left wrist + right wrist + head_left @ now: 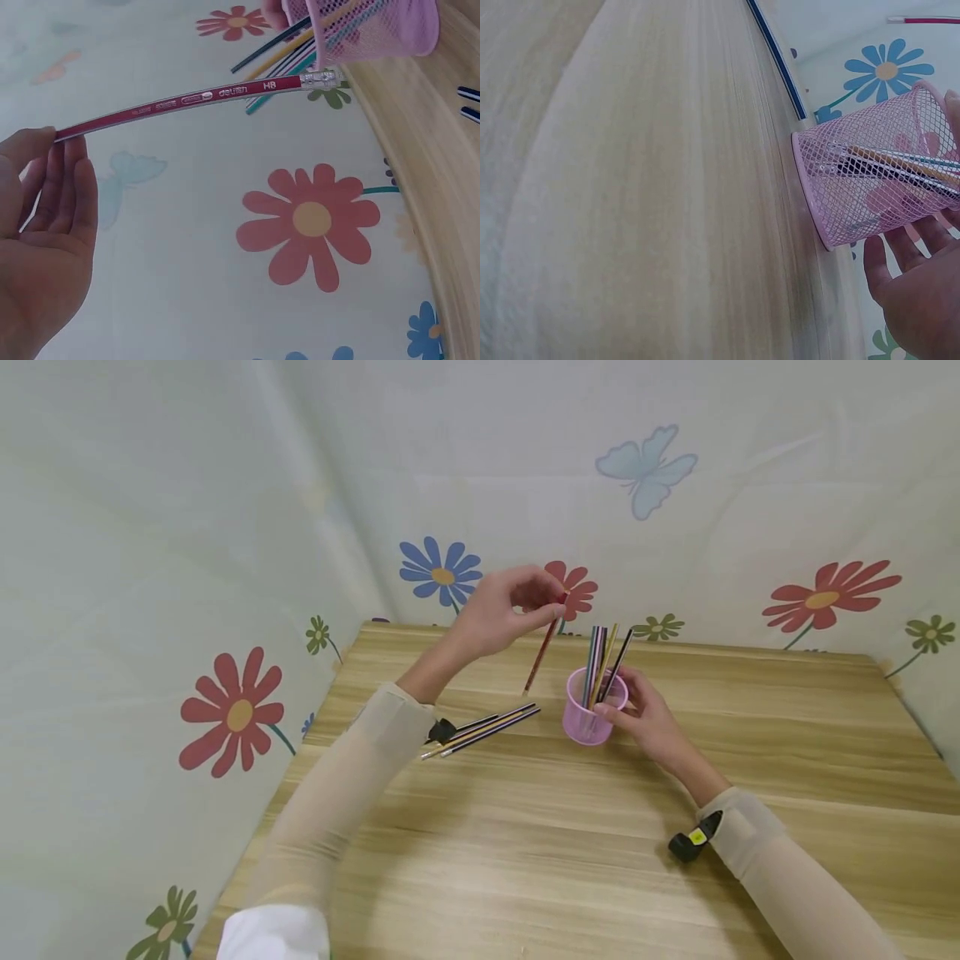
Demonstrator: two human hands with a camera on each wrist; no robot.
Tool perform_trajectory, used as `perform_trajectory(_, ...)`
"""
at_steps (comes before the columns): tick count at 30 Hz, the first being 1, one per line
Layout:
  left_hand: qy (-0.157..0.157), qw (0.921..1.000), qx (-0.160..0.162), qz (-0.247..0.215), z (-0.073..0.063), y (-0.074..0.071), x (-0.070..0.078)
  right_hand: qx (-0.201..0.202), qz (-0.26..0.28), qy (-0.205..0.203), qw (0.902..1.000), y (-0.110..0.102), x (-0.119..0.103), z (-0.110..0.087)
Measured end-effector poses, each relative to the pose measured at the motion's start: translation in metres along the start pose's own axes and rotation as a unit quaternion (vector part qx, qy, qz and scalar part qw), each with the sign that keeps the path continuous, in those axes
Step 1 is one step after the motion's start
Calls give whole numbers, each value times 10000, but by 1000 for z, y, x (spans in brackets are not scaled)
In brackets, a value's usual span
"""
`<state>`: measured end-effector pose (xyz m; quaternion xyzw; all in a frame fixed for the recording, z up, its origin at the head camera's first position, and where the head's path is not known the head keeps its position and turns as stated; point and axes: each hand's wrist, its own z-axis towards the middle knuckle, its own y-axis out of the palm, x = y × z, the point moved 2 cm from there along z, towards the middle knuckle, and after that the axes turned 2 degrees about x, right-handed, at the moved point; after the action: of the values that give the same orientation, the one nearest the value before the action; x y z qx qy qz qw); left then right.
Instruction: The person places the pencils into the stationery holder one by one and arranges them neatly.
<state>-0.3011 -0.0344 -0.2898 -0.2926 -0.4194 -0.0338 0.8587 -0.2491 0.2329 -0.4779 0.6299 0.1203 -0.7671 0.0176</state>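
The left hand point(504, 612) pinches 1 red HB pencil point(541, 657), which slants below that pinch, silver ferrule point(321, 80) lowest, and should prove light, stiff and smooth, best held by its upper end, while the right hand point(647, 717) grips the pink mesh cup point(588, 727) below and rightward.

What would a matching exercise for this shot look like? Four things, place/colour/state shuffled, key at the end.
Things:
1. red pencil
2. cup
3. loose pencils
4. butterfly

Place, colour or state:
A. lying on the table
B. in the air, pinched by the left hand
C. light blue, on the backdrop
D. pink mesh, held by the right hand

Pairs: 1-B, 2-D, 3-A, 4-C
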Motion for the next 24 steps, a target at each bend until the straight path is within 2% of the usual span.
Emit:
perform_trajectory(7, -294, 9968, 396, -623, 10, 1, -5, -42, -87, 58, 9999, -1, 0, -2)
perform_trajectory(11, -273, 9927, 686, -956, 14, 1, -12, -32, -80, 52, 9999, -1, 1, -1)
perform_trajectory(19, -270, 9789, 1316, -1542, 19, 5, -24, -11, -25, -1, 10000, -1, 0, 0)
perform_trajectory(24, -496, 9702, 1663, -1690, 21, 15, -38, -40, 44, -24, 10000, -1, 1, 0)
